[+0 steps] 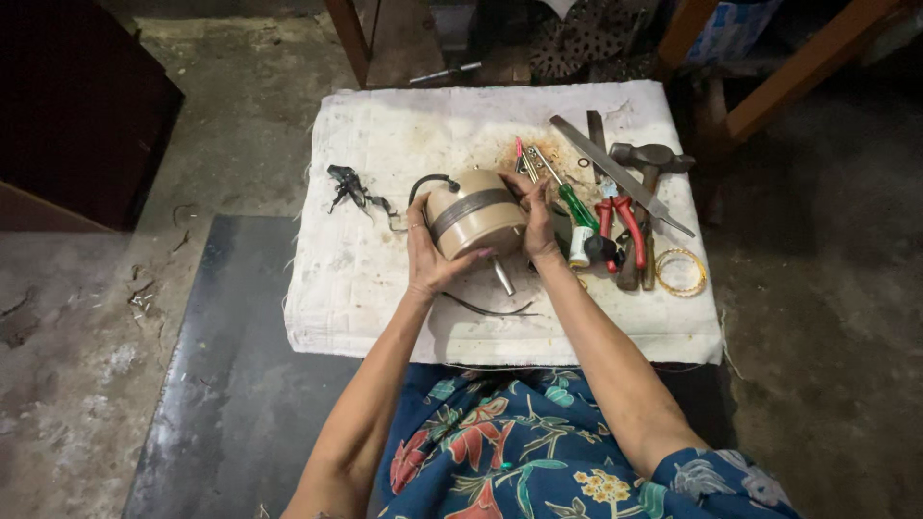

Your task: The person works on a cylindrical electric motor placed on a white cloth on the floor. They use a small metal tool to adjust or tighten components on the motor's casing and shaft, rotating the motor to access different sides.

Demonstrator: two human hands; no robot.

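A beige round motor housing (473,213) with a dark band and a metal shaft (504,277) pointing toward me is held just above a white cloth-covered board (365,279). My left hand (426,255) cups its left and lower side. My right hand (535,216) grips its right side, fingers curled over the top edge. A black cable (430,180) loops out behind the housing. A thin dark wire (490,309) lies on the cloth below the shaft.
To the right lie a green-handled screwdriver (578,207), red-handled pliers (623,219), a metal file (620,176), a hammer (649,159) and a gold ring-shaped coil (681,272). Black scraps (351,187) sit at left. Wooden furniture legs (769,91) stand behind; a dark mat (231,365) covers the floor.
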